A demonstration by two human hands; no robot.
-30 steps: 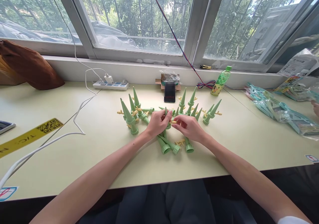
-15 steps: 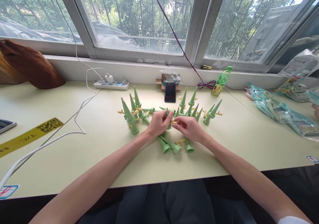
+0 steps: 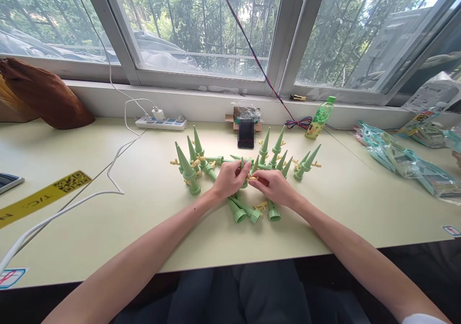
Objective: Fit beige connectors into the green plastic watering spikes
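Observation:
My left hand is closed around a green plastic watering spike, its pointed end up; the fingers hide much of it. From the right, my right hand pinches a small yellow valve at the spike's side. Whether the valve is fully seated in the spike I cannot tell. Several green spikes with yellow valves stand to the left, behind and to the right. Below my hands lie loose spikes with open threaded ends, beside a few loose yellow valves.
A phone leans on a small box at the back. Further right stand a green-capped drink bottle and bagged teal items. A power strip with white cables lies back left. Another person's hand shows at the right edge.
My right fingers have shifted very slightly at the yellow valve. Everything else stays as it was.

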